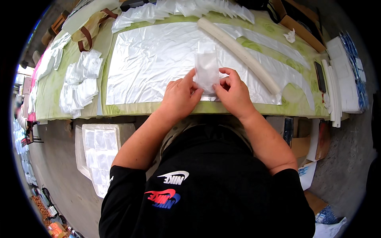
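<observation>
A small translucent plastic bag [207, 71] stands between my hands above the table's near edge. My left hand [180, 95] grips its left edge between thumb and fingers. On the opposite edge, my right hand [235, 94] pinches the bag near its lower corner. Under both hands lies a wide white plastic sheet [139, 59], wrinkled and shiny. A long pale tube [242, 55] rests slantwise on the sheet, to the right of the bag and apart from my right hand.
Flat clear bags [81, 83] lie in overlapping piles at the left, and more bags [182, 8] form a row at the back. A phone [319, 77] lies at the table's right end. Below the left front edge stands a plastic bin [81, 154] with packets.
</observation>
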{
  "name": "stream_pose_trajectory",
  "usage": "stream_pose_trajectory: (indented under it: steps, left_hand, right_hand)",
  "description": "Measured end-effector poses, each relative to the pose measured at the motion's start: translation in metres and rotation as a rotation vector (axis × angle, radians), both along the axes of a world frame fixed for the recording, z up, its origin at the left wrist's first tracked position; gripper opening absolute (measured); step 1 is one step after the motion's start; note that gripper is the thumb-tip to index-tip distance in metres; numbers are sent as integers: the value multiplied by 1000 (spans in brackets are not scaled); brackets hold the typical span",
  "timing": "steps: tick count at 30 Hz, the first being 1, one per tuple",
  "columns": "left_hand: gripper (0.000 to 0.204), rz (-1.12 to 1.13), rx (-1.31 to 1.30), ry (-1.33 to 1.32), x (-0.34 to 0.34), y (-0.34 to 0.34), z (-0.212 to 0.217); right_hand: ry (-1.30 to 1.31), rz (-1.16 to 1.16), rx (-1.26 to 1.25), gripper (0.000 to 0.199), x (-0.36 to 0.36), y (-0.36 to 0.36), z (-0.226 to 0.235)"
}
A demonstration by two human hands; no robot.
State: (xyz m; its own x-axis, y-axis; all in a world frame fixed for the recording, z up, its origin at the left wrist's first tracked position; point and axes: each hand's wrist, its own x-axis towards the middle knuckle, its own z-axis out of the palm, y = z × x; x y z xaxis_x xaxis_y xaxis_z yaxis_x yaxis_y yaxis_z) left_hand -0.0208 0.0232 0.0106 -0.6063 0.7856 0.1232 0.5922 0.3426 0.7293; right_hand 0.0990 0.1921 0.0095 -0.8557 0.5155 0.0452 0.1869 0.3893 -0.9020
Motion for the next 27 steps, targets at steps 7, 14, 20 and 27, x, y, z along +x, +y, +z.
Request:
stream_pose_trajectory:
  steps: [7,14,20,27]
  left_hand:
    - [32,-205,-20,253,-1,-7,-7]
    - [37,-130,-2,326,10,-8,-4]
    - [24,-98,10,246,6,-9,-9]
    - [34,-3,46,73,5,-1,-2]
  right_hand:
    - [187,192,-260,65,22,3,-14]
    - [170,408,178,37,26,8,-6]
    - [134,423,231,16,26,17,-6]
    - [-161,309,-81,26,6,25,8]
